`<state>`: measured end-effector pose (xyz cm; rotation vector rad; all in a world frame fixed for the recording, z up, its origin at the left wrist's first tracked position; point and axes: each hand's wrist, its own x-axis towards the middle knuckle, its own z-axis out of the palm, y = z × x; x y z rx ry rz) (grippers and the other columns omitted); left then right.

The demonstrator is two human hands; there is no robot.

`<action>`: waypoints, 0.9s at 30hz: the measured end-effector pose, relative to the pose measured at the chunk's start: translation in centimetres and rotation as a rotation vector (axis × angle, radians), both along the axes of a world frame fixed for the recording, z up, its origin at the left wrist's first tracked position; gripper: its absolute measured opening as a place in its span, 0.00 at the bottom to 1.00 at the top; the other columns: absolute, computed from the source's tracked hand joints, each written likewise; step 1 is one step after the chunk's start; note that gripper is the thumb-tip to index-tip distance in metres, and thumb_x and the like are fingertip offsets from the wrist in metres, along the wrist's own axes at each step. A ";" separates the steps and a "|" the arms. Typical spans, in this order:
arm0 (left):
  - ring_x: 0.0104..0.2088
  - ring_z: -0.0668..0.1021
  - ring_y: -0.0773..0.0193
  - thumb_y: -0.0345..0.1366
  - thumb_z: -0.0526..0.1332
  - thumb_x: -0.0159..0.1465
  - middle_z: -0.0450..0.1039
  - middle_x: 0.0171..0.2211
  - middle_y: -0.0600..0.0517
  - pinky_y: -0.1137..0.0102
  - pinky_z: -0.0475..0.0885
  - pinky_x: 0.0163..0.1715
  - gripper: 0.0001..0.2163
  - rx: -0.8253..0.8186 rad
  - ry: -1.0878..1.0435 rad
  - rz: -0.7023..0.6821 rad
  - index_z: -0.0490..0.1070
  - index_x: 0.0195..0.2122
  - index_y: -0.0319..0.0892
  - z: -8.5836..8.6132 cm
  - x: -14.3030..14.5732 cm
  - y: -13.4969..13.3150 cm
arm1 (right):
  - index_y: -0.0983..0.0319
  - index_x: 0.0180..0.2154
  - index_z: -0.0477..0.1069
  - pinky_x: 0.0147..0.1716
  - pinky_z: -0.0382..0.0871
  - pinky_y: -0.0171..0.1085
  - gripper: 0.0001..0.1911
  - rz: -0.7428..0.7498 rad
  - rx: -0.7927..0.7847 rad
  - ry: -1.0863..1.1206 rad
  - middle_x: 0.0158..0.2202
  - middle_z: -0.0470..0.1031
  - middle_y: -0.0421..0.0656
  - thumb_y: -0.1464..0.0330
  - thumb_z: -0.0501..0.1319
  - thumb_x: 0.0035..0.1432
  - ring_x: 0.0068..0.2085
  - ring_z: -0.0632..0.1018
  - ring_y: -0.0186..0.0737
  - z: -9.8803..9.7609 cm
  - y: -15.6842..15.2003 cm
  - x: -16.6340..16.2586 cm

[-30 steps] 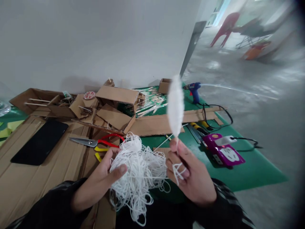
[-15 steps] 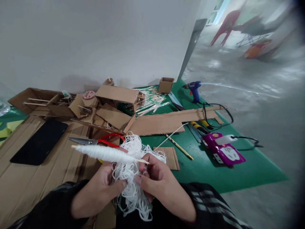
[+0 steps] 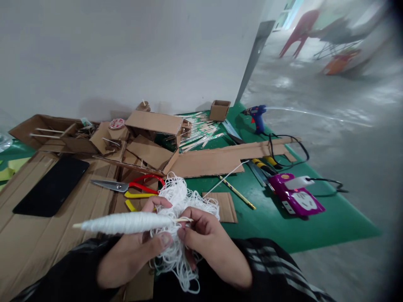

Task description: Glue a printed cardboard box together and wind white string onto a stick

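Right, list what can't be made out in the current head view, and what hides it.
All in the head view:
Part of the left hand: behind the wound stick.
The right hand's exact grip: covered by the hand itself.
Most of the white string's path: lost among its own loops.
Clear plastic item: cut off by the left edge.
Red chair: blurred.

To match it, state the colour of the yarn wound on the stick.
White yarn, clearest in the head view.

Green table (image 3: 330,235) holds cardboard strip (image 3: 208,162), glue gun (image 3: 258,119) and, seemingly, a pencil (image 3: 237,193).
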<state>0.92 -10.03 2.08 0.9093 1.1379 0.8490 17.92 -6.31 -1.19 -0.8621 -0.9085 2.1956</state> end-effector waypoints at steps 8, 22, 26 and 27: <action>0.43 0.77 0.54 0.43 0.61 0.64 0.78 0.40 0.49 0.66 0.71 0.45 0.11 0.075 0.297 -0.083 0.78 0.42 0.44 1.0 0.4 1.0 | 0.63 0.28 0.66 0.10 0.65 0.23 0.20 -0.061 -0.055 0.099 0.18 0.65 0.30 0.58 0.72 0.47 0.12 0.61 0.21 -0.5 -0.3 -0.2; 0.33 0.80 0.54 0.46 0.65 0.60 0.81 0.30 0.47 0.65 0.73 0.35 0.15 -0.229 -0.169 0.081 0.80 0.40 0.39 -0.7 0.3 0.4 | 0.62 0.30 0.64 0.12 0.61 0.25 0.20 -0.028 0.070 0.059 0.17 0.62 0.30 0.54 0.67 0.54 0.14 0.63 0.24 -0.6 -0.5 0.2; 0.35 0.78 0.56 0.44 0.69 0.55 0.79 0.30 0.49 0.67 0.71 0.37 0.13 -0.264 -0.185 0.209 0.80 0.35 0.41 -1.6 0.0 0.0 | 0.61 0.30 0.63 0.14 0.60 0.25 0.20 -0.039 0.087 -0.040 0.18 0.61 0.30 0.54 0.66 0.55 0.15 0.62 0.24 0.4 -0.6 0.2; 0.33 0.77 0.57 0.45 0.68 0.56 0.79 0.29 0.50 0.67 0.70 0.36 0.12 -0.256 -0.176 0.184 0.79 0.35 0.41 -1.8 -0.1 0.0 | 0.61 0.30 0.63 0.14 0.60 0.25 0.20 -0.041 0.094 -0.060 0.18 0.61 0.30 0.53 0.65 0.56 0.16 0.61 0.24 0.5 -0.6 0.2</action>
